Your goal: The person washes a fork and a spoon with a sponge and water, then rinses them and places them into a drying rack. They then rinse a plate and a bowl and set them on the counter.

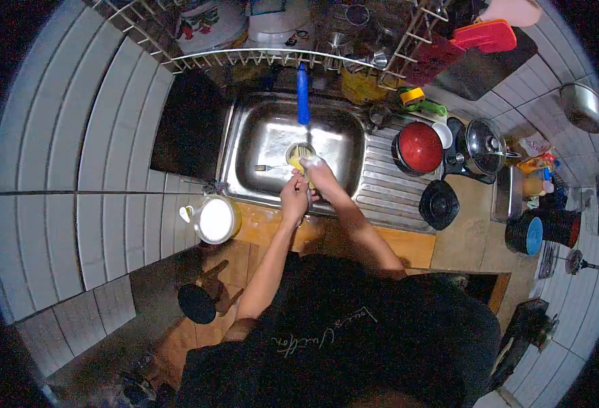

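Observation:
Over the front of the metal sink (245,136), my two hands are close together. My left hand (294,196) is closed around the handle of a fork (303,151), whose tines point away from me above the drain. Pressed against that fork is a yellow sponge (294,163) with white foam, gripped by my right hand (322,179). My fingers hide part of both the fork and the sponge. Another fork (264,168) lies on the sink bottom, left of my hands. A blue tube-like piece (303,95) hangs over the sink's far edge.
Right of the sink, a red bowl (420,148), a white cup (442,134) and a black dish (439,205) stand by the ribbed drainboard (388,194). A glass-lidded pan (484,146) is farther right. A white bucket (216,221) stands front left. A wire rack (272,53) spans the back.

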Motion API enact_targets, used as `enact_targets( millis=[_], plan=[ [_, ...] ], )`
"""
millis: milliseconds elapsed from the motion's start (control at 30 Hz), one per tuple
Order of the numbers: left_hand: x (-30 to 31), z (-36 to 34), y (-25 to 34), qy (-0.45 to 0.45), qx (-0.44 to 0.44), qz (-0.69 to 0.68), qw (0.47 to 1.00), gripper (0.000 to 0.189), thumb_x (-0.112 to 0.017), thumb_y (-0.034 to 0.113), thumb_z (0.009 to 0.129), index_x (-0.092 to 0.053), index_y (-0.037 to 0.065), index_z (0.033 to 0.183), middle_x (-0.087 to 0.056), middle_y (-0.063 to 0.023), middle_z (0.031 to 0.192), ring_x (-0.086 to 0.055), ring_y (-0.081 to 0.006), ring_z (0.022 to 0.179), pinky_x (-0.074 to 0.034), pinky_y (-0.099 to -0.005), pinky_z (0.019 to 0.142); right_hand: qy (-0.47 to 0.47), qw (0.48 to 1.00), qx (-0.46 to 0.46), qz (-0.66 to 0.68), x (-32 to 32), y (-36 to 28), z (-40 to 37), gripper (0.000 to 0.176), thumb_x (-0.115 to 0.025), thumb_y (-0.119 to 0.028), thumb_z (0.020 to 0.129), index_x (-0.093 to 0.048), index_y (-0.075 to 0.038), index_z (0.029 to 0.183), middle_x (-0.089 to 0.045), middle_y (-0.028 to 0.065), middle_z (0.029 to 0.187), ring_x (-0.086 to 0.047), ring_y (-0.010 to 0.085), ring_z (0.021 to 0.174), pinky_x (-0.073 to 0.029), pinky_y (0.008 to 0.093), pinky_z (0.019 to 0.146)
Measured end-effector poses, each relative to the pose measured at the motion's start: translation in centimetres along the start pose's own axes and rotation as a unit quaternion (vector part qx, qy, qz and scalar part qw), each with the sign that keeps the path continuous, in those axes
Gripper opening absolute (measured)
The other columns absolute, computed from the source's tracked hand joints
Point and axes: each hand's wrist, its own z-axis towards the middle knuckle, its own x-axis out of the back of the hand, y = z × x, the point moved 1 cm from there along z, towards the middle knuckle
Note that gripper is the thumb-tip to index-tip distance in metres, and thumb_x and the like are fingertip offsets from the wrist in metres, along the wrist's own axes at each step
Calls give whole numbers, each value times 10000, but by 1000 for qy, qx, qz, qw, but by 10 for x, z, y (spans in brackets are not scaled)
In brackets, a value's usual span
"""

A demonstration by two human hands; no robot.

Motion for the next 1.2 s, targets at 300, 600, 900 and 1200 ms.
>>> enact_targets(
  millis=[300,600,900,1200],
  plan=[
    [27,34,24,76,-127,116,982,202,-513,184,873,-601,5,904,-618,-87,827,-566,-164,754,-441,-285,704,26,986,100,-131,3,-14,-5,288,-511,-267,900,-543,-2,1009,-581,69,727,-512,116,610,-441,284,546],
    [26,52,43,-26,-94,136,986,193,-609,205,849,-626,53,967,-598,-1,880,-521,-95,773,-407,-217,685,35,945,176,-273,2,-21,-5,368,-414,-296,918,-503,-14,1137,-585,238,1023,-568,353,970,-442,383,810],
    [23,61,22,72,-46,9,996,108,-665,114,782,-634,60,870,-623,-32,892,-554,-117,813,-440,-252,720,-48,991,55,-115,22,22,28,367,-420,-325,920,-563,-18,1061,-602,76,867,-550,168,743,-459,302,674],
    [33,75,14,132,-109,-45,984,83,-637,141,813,-626,68,850,-623,-25,886,-541,-113,797,-426,-267,663,-81,983,77,-149,27,14,10,295,-454,-211,880,-580,-2,1045,-619,49,855,-563,130,681,-465,269,604]
  ],
)
